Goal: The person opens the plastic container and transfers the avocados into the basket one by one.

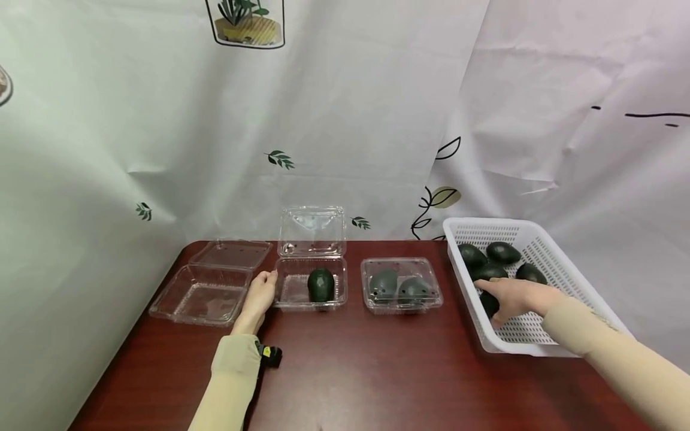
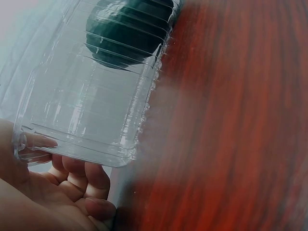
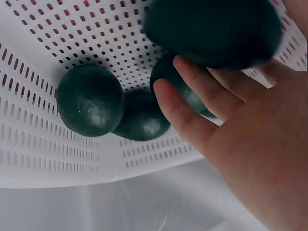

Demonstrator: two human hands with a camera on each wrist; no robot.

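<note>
Avocados (image 1: 504, 252) in a white basket and clear plastic clamshells, with two hands at work

On a dark reddish wooden table (image 1: 356, 371), a perforated white plastic basket (image 1: 487, 222) stands at the right, with several dark green avocados grouped mostly toward its back and left side. A person's right hand (image 1: 517, 297) reaches into it; thumb and fingers lie on either side of one avocado near the left wall, the outer fingers nearly straight. Whether they have closed on it, I cannot tell.

At centre, an open clamshell (image 1: 293, 287), its lid raised behind it, holds one avocado (image 1: 321, 285) in its right half. The left hand (image 1: 261, 291) pinches this container's left edge, fingers curled against the outside.

Between that container and the basket sits a closed clamshell (image 1: 401, 263) with two avocados visible through its lid. Left of the left hand, another clamshell (image 1: 207, 299) lies open, lid folded back.

Both arms wear pale sleeves; a small black device (image 1: 271, 357) sits at the left wrist. Behind hangs a white backdrop (image 1: 366, 108) printed with leaves.
</note>
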